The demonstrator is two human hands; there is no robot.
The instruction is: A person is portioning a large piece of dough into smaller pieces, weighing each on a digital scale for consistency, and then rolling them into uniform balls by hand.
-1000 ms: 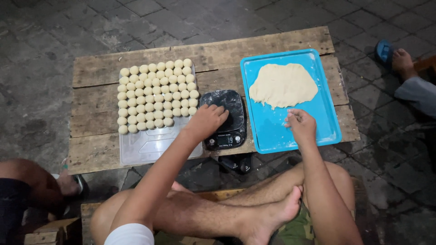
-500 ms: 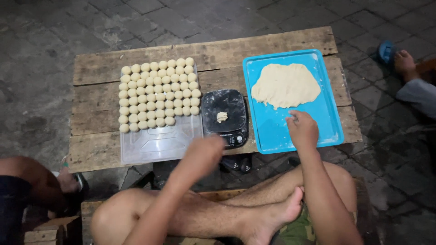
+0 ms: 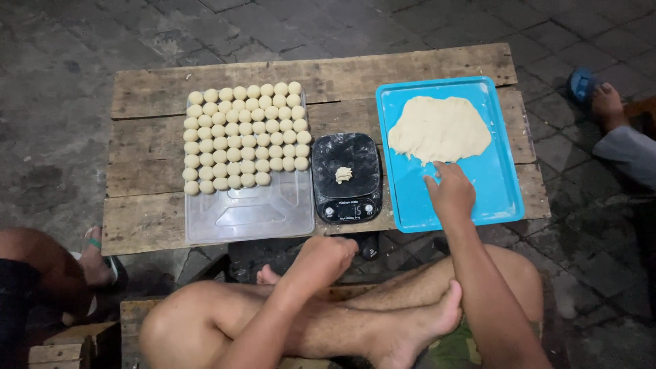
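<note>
Hands: right (image 3: 449,191) fingers dough (image 3: 439,128) on blue tray (image 3: 502,195), left (image 3: 328,254) curled empty off plank table (image 3: 150,147), cobbled ground (image 3: 68,61).

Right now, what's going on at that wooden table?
A person sits cross-legged at a low wooden table. Their right hand reaches onto a blue tray, fingertips at the near edge of a flattened dough slab. Their left hand hangs closed below the table edge, apparently holding nothing. A small dough piece sits on a black kitchen scale. Rows of dough balls fill the far part of a clear tray.
</note>
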